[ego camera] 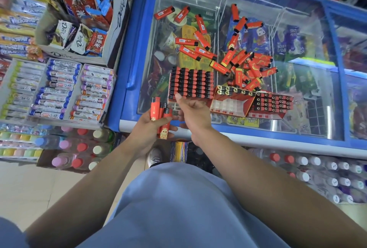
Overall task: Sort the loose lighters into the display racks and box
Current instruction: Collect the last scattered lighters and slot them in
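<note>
The left hand (148, 126) grips a bundle of lighters (161, 115) at the freezer (127, 69) edge; the right hand (190, 109) hangs beside the full rack (191, 84), its fingers (178, 97) relaxed and holding nothing. Loose lighters (246, 63) lie on the glass lid. I think the crowded bundle may slip from the grip and fall to the floor.
</note>
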